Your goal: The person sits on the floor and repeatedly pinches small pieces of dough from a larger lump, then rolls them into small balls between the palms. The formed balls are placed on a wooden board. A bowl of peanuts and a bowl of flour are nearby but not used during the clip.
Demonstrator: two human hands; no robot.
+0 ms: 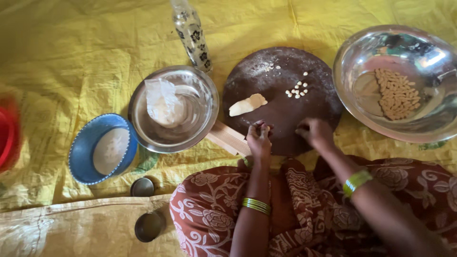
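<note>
1. My left hand [259, 138] is at the near edge of the round dark board [281, 100], fingers bunched in a pinch on a small pale bit of dough [264, 128]. The bit is mostly covered by the fingertips, so I can't make out its shape.
2. My right hand [315, 132] rests just to the right of it, also on the near part of the board, fingers curled down. I cannot tell whether that grip has anything in it; the fingertips hide whatever is under them.
3. The dough roll [247, 104] lies on the board, far and slightly left of my left hand, well clear of the fingers. Its long axis runs left to right, with the right end tilted a little farther away. The left hand is the nearer one to it.
4. A small cluster of pale pieces [297, 90] sits farther up the board, about in line with the gap between my hands.
5. Right of the board, a big steel bowl [352, 57] holds a heap of shaped pieces [397, 93]; its right side is cut off by the frame.
6. Left of the board, a smaller steel bowl [200, 123] holds a crumpled clear bag [162, 100] over something white. A wooden strip [228, 138] pokes out between that bowl and the board, partly hidden.
7. Farther left is a blue bowl [81, 152] of white flour. A patterned bottle [191, 35] stands at the far side, its top cut off.
8. Everything sits on a yellow sheet [71, 62] on the floor; two small metal lids [143, 187] lie near my knee. A blurred red thing [7, 133] is at the left edge.
</note>
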